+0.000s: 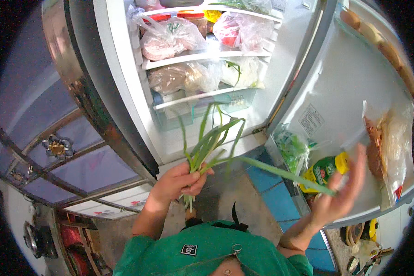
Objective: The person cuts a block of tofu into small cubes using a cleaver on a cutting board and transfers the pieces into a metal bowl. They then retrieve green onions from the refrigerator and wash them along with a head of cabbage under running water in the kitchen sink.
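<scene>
My left hand (pixel 183 181) is closed around a bunch of green onions (pixel 208 141). Their leaves rise and bend over above the fist, and the pale cut ends poke out below it. Off to the right, my right hand (pixel 341 193) is blurred, its fingers partly stretched out. One long green onion leaf (pixel 286 174) runs from beside the bunch to the base of that hand's thumb, where it appears pinched. Whether the leaf is still joined to the bunch cannot be made out. Behind the right hand stands a yellow and green bottle (pixel 326 172) in the refrigerator door bin.
An open refrigerator (pixel 179 145) faces me, its shelves holding bagged food (pixel 174 38) and red-lidded jars (pixel 189 15). Its swung-out door (pixel 345 82) carries eggs (pixel 372 32), bagged greens (pixel 291 146) and a plastic packet (pixel 390 158). A cabinet (pixel 93 169) borders the left side.
</scene>
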`<state>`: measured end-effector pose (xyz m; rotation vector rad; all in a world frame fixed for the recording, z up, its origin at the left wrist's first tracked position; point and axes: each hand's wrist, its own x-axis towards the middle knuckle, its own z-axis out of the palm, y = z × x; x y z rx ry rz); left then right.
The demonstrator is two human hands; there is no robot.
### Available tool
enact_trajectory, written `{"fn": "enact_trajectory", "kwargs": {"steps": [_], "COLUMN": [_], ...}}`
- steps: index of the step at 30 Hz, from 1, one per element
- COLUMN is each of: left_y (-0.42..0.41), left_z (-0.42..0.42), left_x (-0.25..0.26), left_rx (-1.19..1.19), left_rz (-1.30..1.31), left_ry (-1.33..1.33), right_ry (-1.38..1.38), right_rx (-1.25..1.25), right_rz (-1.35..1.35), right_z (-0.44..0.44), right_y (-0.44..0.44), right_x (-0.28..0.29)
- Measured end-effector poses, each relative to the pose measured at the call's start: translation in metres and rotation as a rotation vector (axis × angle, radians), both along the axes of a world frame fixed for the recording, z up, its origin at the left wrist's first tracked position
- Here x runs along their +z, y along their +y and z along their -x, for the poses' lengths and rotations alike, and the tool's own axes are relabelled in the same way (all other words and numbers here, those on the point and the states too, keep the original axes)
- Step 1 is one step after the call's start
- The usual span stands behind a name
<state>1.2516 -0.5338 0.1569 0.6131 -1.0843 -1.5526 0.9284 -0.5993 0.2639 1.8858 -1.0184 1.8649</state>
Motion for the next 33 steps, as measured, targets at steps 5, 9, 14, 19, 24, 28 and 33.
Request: {"fn": "enact_trajectory", "kwargs": {"steps": [5, 9, 14, 19, 24, 28, 33], "left_y": [0.014, 0.042, 0.098, 0.14, 0.168, 0.193, 0.219], "left_z": [0.025, 0.022, 0.024, -0.004, -0.03, -0.059, -0.113], "left_x": [-0.004, -0.015, -0.005, -0.021, -0.032, -0.023, -0.032], "left_rx": [-0.041, -0.005, 0.187, 0.136, 0.192, 0.119, 0.059], "left_rz": [-0.046, -0.007, -0.18, -0.126, -0.226, -0.171, -0.132], "left_ry": [0.114, 0.047, -0.14, 0.006, -0.036, -0.104, -0.159], "right_ry": [-0.174, -0.295, -0.275, -0.392, -0.402, -0.467, -0.24], "right_rx": [-0.494, -0.938, -0.75, -0.627, -0.727, -0.734, -0.925], "right_rz": [0.201, 0.083, -0.08, -0.09, -0.139, -0.117, -0.033], "right_z": [0.095, 0.204, 0.256, 0.271, 0.233, 0.2, 0.171], "right_y": [0.032, 0.039, 0.028, 0.026, 0.047, 0.075, 0.113], "right_x": [-0.013, -0.044, -0.065, -0.062, -0.05, -0.044, -0.051]}}
